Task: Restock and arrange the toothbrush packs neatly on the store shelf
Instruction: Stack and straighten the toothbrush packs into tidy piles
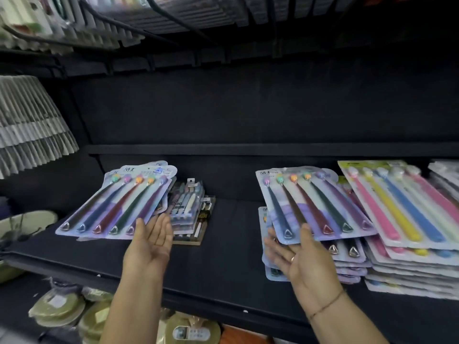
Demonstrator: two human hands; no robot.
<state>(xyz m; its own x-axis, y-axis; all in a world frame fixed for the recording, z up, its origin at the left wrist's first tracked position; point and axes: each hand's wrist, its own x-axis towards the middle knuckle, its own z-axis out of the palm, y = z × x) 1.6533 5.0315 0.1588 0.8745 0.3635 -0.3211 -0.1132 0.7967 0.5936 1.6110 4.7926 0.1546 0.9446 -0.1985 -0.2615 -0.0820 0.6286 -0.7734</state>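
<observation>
Dim, slightly blurred, edges bowed

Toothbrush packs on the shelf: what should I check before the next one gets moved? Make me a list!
1. Grip: the right hand holds the top pack, thumb on top, fingers beneath: ok.
2. Spare hand: the left hand is open at the corner of the left stack: ok.
3. Neatness: the middle stack is fanned out: not ok.
4. Room: bare shelf shows between the stacks: ok.
5. Flatness: the left stack's edge overlaps the small boxes: cannot tell.
</observation>
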